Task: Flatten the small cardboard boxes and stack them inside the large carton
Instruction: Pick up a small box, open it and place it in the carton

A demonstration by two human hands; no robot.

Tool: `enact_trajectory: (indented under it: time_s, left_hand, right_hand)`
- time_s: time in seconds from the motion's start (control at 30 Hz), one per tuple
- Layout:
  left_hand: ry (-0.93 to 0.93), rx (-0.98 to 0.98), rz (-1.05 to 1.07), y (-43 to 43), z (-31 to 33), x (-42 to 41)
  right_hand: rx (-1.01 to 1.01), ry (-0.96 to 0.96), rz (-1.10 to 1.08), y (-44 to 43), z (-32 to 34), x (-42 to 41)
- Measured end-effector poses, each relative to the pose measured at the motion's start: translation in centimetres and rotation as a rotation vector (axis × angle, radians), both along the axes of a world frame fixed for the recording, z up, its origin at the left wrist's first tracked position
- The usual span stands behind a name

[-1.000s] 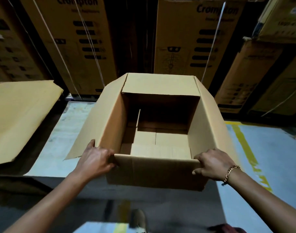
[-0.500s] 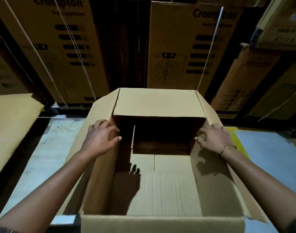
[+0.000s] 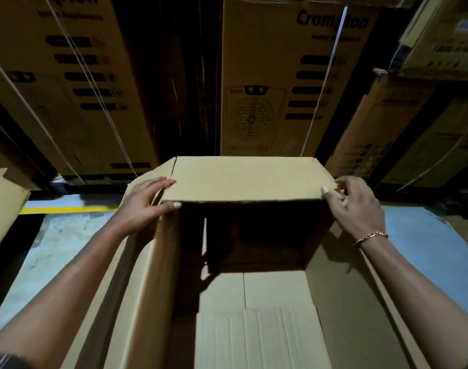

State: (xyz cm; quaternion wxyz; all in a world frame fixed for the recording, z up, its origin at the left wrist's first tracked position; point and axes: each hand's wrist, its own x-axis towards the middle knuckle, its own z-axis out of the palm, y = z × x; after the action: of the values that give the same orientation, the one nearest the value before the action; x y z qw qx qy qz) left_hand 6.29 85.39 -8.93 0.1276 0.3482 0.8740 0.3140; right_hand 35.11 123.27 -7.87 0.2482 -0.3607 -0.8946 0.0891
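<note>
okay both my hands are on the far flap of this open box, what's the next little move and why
Probably fold the far flap outward and down. Your left hand and right hand pinch its two corners, and it leans in over the opening, shading the box floor where flattened cardboard lies. Pushing it back should clear the opening for stacking.

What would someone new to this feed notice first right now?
The big open carton fills the lower middle, with flattened cardboard lying on its floor. Both hands grip the far flap: the left hand at its left corner, the right hand, with a bracelet on the wrist, at its right. Tall printed boxes stand stacked behind.
</note>
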Motion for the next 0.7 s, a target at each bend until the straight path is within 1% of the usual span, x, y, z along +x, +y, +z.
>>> enact_trajectory:
  time_s: [0.07, 0.1, 0.13, 0.17, 0.2, 0.23, 0.3, 0.33, 0.4, 0.43, 0.5, 0.57, 0.6, 0.7]
  left_hand:
    - [0.064, 0.184, 0.017, 0.6, 0.6, -0.6]
    - [0.094, 0.236, 0.036, 1.2, 0.7, -1.2]
    - [0.09, 0.286, 0.072, 2.2, 1.0, -1.8]
    - [0.05, 0.338, 0.117, 3.3, 1.3, -2.5]
    - [-0.003, 0.382, 0.16, 4.5, 1.7, -3.2]
    - [-0.062, 0.408, 0.208, 5.8, 2.0, -3.9]
    - [-0.127, 0.432, 0.333, 8.2, 2.4, -5.2]
    - [-0.118, 0.454, 0.398, 9.1, 2.5, -5.6]
    - [-0.042, 0.462, 0.499, 10.6, 2.0, -6.4]
    - [-0.005, 0.429, 0.523, 11.2, 1.4, -6.9]
    - [0.035, 0.324, 0.504, 12.1, 0.1, -7.6]
    - [0.085, 0.187, 0.431, 12.5, -1.2, -8.1]
    - [0.113, 0.12, 0.398, 12.6, -1.6, -8.3]
    - [0.182, -0.015, 0.358, 12.9, -2.2, -8.6]
  right_hand:
    - [-0.082, 0.212, 0.066, 0.8, 0.8, -0.5]
    - [-0.164, 0.338, 0.072, 1.3, 1.1, -1.0]
    - [-0.296, 0.46, 0.058, 1.8, 1.4, -1.6]
    - [-0.447, 0.56, 0.042, 2.4, 1.5, -2.3]
    - [-0.569, 0.613, 0.024, 3.0, 1.6, -3.1]
    - [-0.637, 0.614, 0.015, 3.9, 1.5, -4.1]
    - [-0.606, 0.49, -0.016, 5.3, 1.1, -5.9]
    - [-0.569, 0.423, -0.029, 5.7, 1.0, -6.9]
    - [-0.482, 0.335, -0.024, 6.3, 0.7, -8.9]
    - [-0.417, 0.276, -0.006, 6.8, 0.4, -9.8]
    - [-0.283, 0.078, 0.05, 7.6, -0.4, -11.5]
    - [-0.201, -0.117, 0.111, 8.7, -1.3, -12.5]
    - [-0.175, -0.172, 0.13, 9.1, -1.8, -12.9]
    - [-0.091, -0.255, 0.139, 10.2, -2.8, -13.8]
